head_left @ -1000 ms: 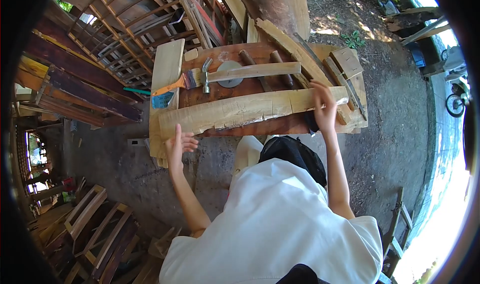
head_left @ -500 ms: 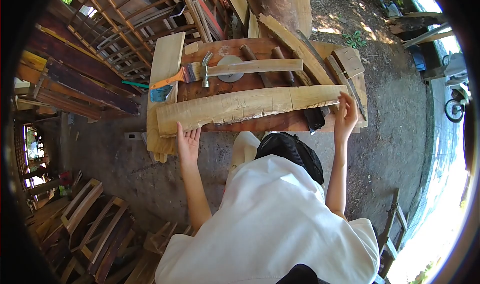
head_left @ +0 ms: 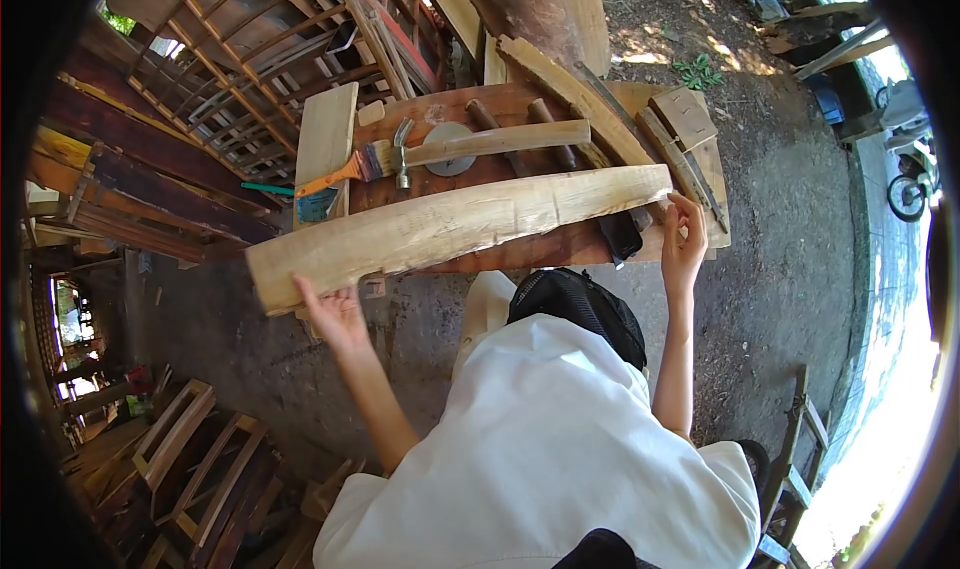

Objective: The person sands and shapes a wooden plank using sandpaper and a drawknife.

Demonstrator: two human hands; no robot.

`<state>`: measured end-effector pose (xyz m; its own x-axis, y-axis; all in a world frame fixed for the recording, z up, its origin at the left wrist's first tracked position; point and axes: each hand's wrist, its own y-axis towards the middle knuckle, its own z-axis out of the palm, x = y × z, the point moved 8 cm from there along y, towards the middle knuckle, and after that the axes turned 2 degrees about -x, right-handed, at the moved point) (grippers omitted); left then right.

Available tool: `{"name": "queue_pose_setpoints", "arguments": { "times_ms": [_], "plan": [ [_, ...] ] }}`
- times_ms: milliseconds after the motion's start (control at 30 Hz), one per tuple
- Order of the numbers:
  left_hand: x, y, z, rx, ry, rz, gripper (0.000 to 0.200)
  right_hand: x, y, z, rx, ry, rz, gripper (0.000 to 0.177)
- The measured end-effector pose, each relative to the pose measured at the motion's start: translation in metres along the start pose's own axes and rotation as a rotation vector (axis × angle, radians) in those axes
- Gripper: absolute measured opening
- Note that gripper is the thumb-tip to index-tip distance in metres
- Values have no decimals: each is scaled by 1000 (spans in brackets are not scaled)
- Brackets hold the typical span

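A long, slightly curved wooden plank (head_left: 450,221) with a rough, cracked near edge is held across the front of the workbench. My left hand (head_left: 336,312) grips its wide left end, thumb on top and fingers underneath. At the narrow right tip, my right hand (head_left: 684,237) pinches the wood between thumb and fingers. Behind the plank lie a claw hammer (head_left: 490,143) with a wooden handle, a paintbrush (head_left: 345,170) with an orange handle, and a round metal disc (head_left: 449,149). A black object (head_left: 622,235) sits near my right hand.
The reddish workbench (head_left: 480,259) also carries two dark cylindrical handles, a small wooden block (head_left: 682,119) and a pale board (head_left: 326,134). Wooden lattice frames (head_left: 250,49) lean at the back left. Curved wooden frames (head_left: 200,449) are piled at lower left. A metal stand (head_left: 797,459) is at right.
The plank's left end has swung left and toward me, lifted with my left hand. My right hand has shifted slightly down and left with the tip.
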<state>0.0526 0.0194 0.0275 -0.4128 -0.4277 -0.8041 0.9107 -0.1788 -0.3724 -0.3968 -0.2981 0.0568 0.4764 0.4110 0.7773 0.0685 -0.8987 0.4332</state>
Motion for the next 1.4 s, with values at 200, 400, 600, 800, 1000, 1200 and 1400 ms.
{"name": "queue_pose_setpoints", "arguments": {
  "times_ms": [200, 400, 600, 800, 1000, 1200, 1400],
  "plan": [
    [-155, 0, -40, 169, -74, 296, 48, 4, 10, 3, 4, 42, 3, 15],
    [-263, -74, -30, -81, -79, 761, 63, 36, 25, 36, 145, 159, -34, 13],
    [-297, -106, -25, -101, -306, 1034, 63, 80, 13, 130, 638, 268, -96, 15],
    [-297, -132, 11, -106, -264, 1188, 60, 61, 0, 223, 653, -175, -278, 29],
    [-304, -147, 34, 19, -323, 1262, 58, 67, 14, 249, 523, -460, -422, 32],
    [-315, -126, 32, 395, -458, 1117, 46, 66, 33, 277, 483, -448, -349, 41],
    [-314, -115, 61, 771, -588, 810, 40, 58, 38, 301, 574, -546, -403, 47]
  ]
}}
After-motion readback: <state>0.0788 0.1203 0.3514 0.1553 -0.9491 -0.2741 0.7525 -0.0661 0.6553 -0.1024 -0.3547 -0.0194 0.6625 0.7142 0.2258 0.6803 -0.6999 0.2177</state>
